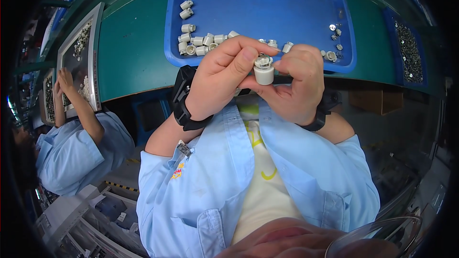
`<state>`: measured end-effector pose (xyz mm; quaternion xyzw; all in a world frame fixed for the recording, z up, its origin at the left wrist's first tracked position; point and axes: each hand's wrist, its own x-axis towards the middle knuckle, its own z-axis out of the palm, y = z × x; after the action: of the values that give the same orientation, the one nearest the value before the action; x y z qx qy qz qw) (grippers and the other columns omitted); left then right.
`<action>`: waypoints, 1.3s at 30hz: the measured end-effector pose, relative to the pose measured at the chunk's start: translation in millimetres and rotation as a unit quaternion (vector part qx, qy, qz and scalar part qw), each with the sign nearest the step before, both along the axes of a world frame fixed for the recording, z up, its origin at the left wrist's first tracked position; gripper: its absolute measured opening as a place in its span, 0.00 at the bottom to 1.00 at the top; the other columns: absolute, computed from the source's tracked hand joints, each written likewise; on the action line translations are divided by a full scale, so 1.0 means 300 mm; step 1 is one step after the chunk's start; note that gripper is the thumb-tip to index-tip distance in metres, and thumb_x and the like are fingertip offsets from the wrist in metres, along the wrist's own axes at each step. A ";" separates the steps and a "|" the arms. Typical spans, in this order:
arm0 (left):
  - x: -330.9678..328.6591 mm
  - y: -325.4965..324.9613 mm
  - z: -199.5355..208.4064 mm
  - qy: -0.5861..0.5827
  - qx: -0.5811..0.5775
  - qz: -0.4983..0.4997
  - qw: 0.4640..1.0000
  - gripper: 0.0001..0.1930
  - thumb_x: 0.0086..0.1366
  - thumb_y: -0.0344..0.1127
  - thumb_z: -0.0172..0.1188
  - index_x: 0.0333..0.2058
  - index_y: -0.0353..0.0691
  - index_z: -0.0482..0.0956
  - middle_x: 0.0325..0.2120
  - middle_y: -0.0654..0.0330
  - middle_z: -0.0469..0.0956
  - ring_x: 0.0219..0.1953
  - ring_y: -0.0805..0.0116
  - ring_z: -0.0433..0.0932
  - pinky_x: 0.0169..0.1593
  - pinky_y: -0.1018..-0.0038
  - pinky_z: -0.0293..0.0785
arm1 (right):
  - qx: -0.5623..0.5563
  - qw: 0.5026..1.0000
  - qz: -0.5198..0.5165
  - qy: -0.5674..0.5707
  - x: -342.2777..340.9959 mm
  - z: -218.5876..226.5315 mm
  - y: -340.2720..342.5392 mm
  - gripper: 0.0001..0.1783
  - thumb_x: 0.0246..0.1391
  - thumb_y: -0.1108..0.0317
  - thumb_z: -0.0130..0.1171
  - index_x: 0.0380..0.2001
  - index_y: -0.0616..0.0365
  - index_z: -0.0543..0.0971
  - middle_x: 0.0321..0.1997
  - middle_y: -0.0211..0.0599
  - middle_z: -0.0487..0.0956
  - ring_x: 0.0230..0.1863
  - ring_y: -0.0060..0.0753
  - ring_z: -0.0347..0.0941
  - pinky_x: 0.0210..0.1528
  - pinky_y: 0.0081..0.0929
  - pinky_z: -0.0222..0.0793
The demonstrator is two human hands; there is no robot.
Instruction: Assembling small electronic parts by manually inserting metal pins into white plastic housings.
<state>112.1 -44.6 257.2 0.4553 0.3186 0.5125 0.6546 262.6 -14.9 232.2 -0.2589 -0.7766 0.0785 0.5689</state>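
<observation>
Between my two hands, in front of my chest, is a small white ceramic lamp holder (264, 75), upright with a narrower top and some metal on it. My left hand (221, 79) is closed, with its thumb and forefinger pinching the top part. My right hand (300, 86) is closed too, its curled fingers and thumb gripping the lower body from the right. Just beyond my hands lies a blue tray (258, 5). Similar white lamp holders (199, 41) are gathered in its near left corner, and a few more lie partly hidden behind my fingers.
Small metal parts (333, 27) lie along the tray's right side. Further right on the green table (131, 43) sits a dark blue bin (424, 74) of tiny metal pieces. A co-worker's hands (65, 80) reach into a metal-framed tray (95, 62) at left. Below the table is a cardboard box (382, 99).
</observation>
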 end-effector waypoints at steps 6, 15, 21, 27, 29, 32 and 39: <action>-0.006 -0.011 -0.024 -0.021 -0.017 0.005 1.000 0.13 0.68 0.37 0.44 0.43 0.34 0.70 0.36 0.61 0.74 0.35 0.79 0.73 0.38 0.85 0.72 | -0.026 0.999 0.017 -0.010 0.005 -0.010 -0.009 0.26 0.32 0.58 0.72 0.34 0.52 0.70 0.27 0.29 0.72 0.32 0.37 0.67 0.37 0.32 0.60; -0.071 -0.046 -0.214 0.056 0.023 0.006 0.998 0.11 0.65 0.31 0.50 0.44 0.34 0.68 0.39 0.61 0.73 0.40 0.77 0.71 0.45 0.81 0.68 | -0.347 0.905 0.246 0.025 0.032 -0.108 -0.017 0.22 0.47 0.68 0.63 0.44 0.62 0.68 0.35 0.38 0.73 0.35 0.27 0.69 0.39 0.23 0.65; -0.115 -0.054 -0.336 0.157 -0.066 -0.034 0.985 0.10 0.64 0.30 0.52 0.43 0.34 0.71 0.35 0.63 0.73 0.39 0.78 0.71 0.44 0.81 0.67 | -0.476 0.829 0.287 0.064 0.027 -0.273 -0.043 0.16 0.52 0.68 0.57 0.42 0.62 0.67 0.34 0.37 0.73 0.36 0.23 0.69 0.39 0.22 0.66; -0.147 -0.072 -0.599 0.158 -0.148 -0.064 0.974 0.10 0.62 0.32 0.54 0.39 0.33 0.74 0.30 0.64 0.76 0.31 0.81 0.71 0.37 0.83 0.68 | -0.398 0.897 0.072 -0.176 -0.001 -0.429 -0.083 0.15 0.50 0.71 0.59 0.39 0.62 0.68 0.30 0.40 0.73 0.28 0.28 0.70 0.31 0.24 0.66; -0.162 -0.065 -0.664 0.153 -0.154 -0.071 0.974 0.11 0.63 0.33 0.54 0.39 0.33 0.74 0.31 0.64 0.76 0.31 0.80 0.70 0.36 0.83 0.68 | -0.305 0.915 -0.040 -0.262 -0.016 -0.490 -0.083 0.14 0.47 0.73 0.59 0.37 0.63 0.68 0.28 0.42 0.72 0.24 0.32 0.69 0.27 0.26 0.65; -0.200 -0.042 -0.704 0.179 -0.150 -0.102 0.967 0.12 0.64 0.35 0.51 0.40 0.33 0.73 0.33 0.63 0.75 0.35 0.80 0.71 0.41 0.82 0.67 | -0.304 0.917 -0.057 -0.250 -0.063 -0.554 -0.085 0.14 0.45 0.74 0.60 0.36 0.63 0.68 0.29 0.44 0.72 0.25 0.38 0.68 0.27 0.30 0.64; -0.256 -0.019 -0.793 0.193 -0.131 -0.107 0.966 0.12 0.65 0.37 0.50 0.39 0.33 0.74 0.34 0.63 0.76 0.37 0.79 0.71 0.43 0.81 0.67 | -0.231 0.922 -0.097 -0.296 -0.150 -0.618 -0.056 0.13 0.45 0.73 0.59 0.34 0.63 0.68 0.27 0.44 0.72 0.28 0.47 0.67 0.29 0.38 0.64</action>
<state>35.3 -50.3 19.3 0.4874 0.4531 0.2954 0.6855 217.7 -31.6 46.8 -0.4686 -0.8411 0.1199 0.2419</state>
